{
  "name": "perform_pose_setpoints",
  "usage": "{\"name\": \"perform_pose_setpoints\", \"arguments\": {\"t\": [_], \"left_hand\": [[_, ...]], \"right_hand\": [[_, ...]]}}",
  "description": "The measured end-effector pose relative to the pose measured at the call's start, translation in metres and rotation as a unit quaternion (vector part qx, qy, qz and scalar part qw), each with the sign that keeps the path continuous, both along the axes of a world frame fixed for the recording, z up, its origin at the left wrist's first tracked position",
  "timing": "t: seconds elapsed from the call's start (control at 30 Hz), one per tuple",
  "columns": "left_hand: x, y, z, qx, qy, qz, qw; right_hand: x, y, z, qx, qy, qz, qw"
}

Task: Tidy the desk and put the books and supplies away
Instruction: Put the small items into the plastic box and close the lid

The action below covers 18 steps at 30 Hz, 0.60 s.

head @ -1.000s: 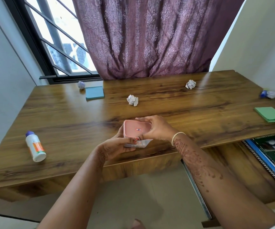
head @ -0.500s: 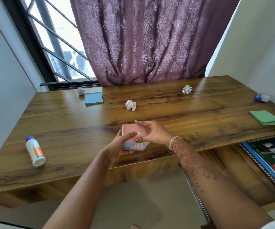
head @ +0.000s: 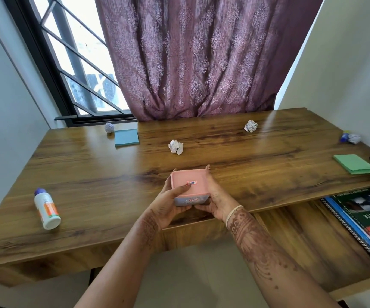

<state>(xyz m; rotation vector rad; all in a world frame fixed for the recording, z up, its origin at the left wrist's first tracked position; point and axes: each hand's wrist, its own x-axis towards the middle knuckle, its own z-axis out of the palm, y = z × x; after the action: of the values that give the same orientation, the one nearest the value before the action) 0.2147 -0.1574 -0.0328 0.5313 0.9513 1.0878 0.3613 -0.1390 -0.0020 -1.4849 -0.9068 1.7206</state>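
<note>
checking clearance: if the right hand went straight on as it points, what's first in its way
Probably only the curtain: the right hand points across the desk, just right of the middle paper ball.

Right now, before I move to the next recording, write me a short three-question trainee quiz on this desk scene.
1. True or false: the white bottle stands upright on the desk.
2. The pink-lidded box is held by: A) one hand, B) both hands, C) neither.
3. Fill in: the pad nearest the window is ____.
Key: 1 false, it lies on its side. 2 B, the left hand and right hand both grip it. 3 blue.
</note>
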Motion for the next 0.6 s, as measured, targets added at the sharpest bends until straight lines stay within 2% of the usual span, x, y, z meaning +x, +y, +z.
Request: {"name": "perform_pose_setpoints", "arguments": {"t": [0.17, 0.3, 0.43, 0.6], "left_hand": [[0.008, 0.011, 0.008, -0.026, 0.004, 0.012, 1.000], [0.018, 0.017, 0.010, -0.064, 0.047, 0.078, 0.994], [0.024, 0.019, 0.012, -0.049, 0.084, 0.115, 0.989], [0.030, 0.024, 0.018, -0.030, 0.131, 0.116, 0.984]], "right_hand": [[-0.001, 0.000, 0.001, 0.030, -0.001, -0.017, 0.999], [-0.007, -0.004, -0.003, 0.070, -0.008, -0.041, 0.997], [-0.006, -0.005, -0.007, 0.112, 0.000, -0.062, 0.992], [0.004, -0.002, -0.008, 0.082, 0.011, -0.060, 0.995]]}}
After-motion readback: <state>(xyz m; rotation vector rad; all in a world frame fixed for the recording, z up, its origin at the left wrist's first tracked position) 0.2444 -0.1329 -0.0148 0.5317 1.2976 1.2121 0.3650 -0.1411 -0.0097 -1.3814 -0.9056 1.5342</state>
